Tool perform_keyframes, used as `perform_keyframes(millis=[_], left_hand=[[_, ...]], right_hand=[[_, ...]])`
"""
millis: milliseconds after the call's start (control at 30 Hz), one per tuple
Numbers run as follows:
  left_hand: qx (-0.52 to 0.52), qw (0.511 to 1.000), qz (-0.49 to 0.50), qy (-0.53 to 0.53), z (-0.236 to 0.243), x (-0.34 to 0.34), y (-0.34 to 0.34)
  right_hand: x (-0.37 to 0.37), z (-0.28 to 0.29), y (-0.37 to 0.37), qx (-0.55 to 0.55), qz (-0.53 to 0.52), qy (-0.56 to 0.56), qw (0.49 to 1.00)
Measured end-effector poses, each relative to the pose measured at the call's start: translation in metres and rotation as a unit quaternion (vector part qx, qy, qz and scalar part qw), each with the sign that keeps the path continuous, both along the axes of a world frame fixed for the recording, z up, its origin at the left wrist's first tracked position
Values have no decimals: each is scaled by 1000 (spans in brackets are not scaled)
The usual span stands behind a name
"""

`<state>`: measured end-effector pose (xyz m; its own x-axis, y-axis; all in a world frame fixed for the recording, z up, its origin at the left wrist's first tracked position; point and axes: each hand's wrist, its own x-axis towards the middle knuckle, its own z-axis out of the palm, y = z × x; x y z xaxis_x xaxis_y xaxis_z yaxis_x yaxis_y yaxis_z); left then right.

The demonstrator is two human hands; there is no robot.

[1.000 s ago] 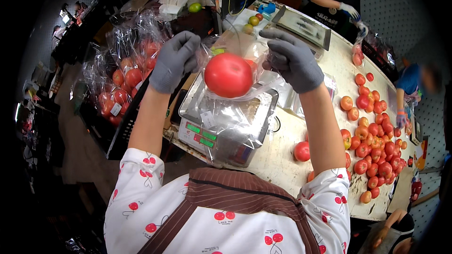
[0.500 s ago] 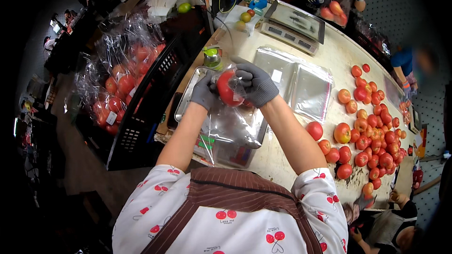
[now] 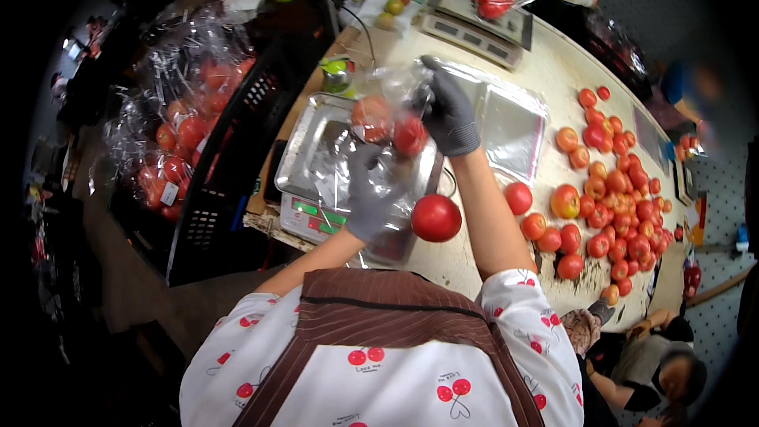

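Note:
My right hand [image 3: 451, 107], in a grey glove, grips the gathered upper part of a clear plastic bag [image 3: 395, 79]. Two red tomatoes, one [image 3: 371, 119] blurred and the other [image 3: 409, 134] below my right fingers, show in the bag above a metal tray [image 3: 296, 166]. My left hand [image 3: 371, 202], also gloved in grey, is beside the bag's lower part, its fingers smeared by motion. Close to my right forearm, a single large tomato [image 3: 436, 218] appears by the tray's near right corner; whether it rests on the table cannot be made out.
The tray sits on a scale with a green display [image 3: 316, 217]. Flat clear bags [image 3: 510, 134] lie at right, with many loose tomatoes [image 3: 621, 205] beyond. A black crate [image 3: 229, 150] of bagged tomatoes stands left. Across the table, a gloved person handles bagged tomatoes [image 3: 494, 1] over another scale [image 3: 474, 39].
My left hand has dropped toward me, away from the bag's top. My right hand has risen slightly with the bag. A tomato now shows near the tray. The opposite person's bag has moved over their scale.

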<state>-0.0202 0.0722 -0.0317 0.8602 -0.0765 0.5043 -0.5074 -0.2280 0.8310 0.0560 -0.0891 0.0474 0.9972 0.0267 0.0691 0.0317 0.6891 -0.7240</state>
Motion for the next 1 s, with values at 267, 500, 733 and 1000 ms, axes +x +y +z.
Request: perform_keyframes(millis=[267, 500, 733, 1000], left_hand=[[235, 972, 4, -27, -5, 26, 9], [376, 926, 9, -44, -9, 58, 17], [123, 962, 61, -235, 67, 72, 10], [263, 964, 27, -24, 146, 152, -34]], right_hand=[[-145, -92, -50, -523, -149, 6, 839], [-214, -173, -73, -775, -184, 36, 604], [-255, -144, -65, -839, -56, 123, 527], [-216, -93, -78, -494, -166, 161, 838]])
